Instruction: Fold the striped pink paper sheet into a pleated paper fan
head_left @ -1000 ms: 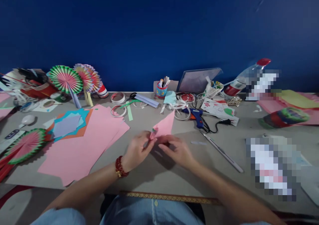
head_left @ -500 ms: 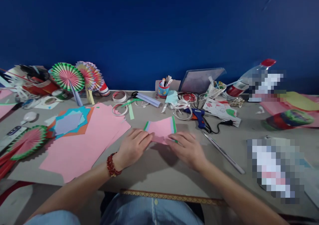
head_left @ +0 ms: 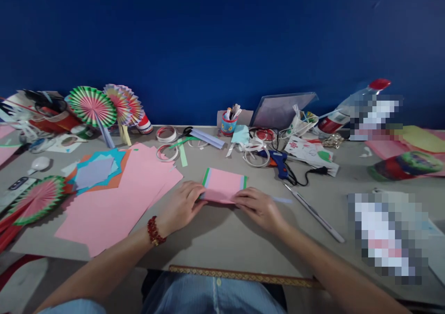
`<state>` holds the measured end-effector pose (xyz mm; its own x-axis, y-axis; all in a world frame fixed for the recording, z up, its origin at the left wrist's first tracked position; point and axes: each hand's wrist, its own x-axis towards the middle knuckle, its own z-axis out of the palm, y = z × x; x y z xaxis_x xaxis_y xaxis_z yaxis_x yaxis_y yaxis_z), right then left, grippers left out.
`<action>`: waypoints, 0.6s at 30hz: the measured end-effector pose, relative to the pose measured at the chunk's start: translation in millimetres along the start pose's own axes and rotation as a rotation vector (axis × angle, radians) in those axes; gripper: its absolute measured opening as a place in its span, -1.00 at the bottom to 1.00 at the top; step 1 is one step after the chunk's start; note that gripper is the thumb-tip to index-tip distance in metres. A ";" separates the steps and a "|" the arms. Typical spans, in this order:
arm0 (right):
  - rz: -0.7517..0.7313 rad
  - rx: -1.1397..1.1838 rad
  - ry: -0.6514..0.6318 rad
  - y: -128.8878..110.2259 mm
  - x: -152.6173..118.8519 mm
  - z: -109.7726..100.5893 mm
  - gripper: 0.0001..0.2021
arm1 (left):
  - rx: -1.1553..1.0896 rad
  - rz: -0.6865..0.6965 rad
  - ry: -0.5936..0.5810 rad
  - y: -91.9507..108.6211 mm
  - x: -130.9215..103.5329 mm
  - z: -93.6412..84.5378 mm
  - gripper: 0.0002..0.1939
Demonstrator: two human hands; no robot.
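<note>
A pink sheet of paper [head_left: 225,182] with green and lavender strips along its left and right edges lies in front of me. Its near edge looks folded over. My left hand [head_left: 184,203] pinches the near left corner, thumb below and fingers on top. On the near right part, my right hand [head_left: 259,206] has its fingers closed over the fold. A pale lavender strip [head_left: 283,200] shows just to the right of my right hand. The underside of the paper is hidden.
Large pink sheets [head_left: 114,212] lie at left, beside a green-edged pleated fan [head_left: 38,200]. A utility knife [head_left: 314,213] rests at right. Behind are a blue glue gun [head_left: 278,161], tape rolls [head_left: 167,151], a pen cup [head_left: 228,126] and a slanted plastic bottle [head_left: 342,112].
The paper has flattened and its near edge now sits slightly lower. My left hand has shifted left, toward the corner. A lavender strip has come into view beside my right hand.
</note>
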<state>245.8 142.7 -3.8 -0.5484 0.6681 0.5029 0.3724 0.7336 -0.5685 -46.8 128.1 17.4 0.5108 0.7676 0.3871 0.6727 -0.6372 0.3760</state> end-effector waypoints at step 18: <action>-0.009 -0.077 -0.029 5.0 -1.8 0.9 -0.79 | -0.020 -0.008 0.016 -10.0 -7.3 2.4 -0.91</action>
<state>248.0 145.1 -8.2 -0.5730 0.6584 0.4880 0.4235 0.7477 -0.5115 -56.0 129.1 8.8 0.4966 0.7718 0.3972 0.6662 -0.6322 0.3956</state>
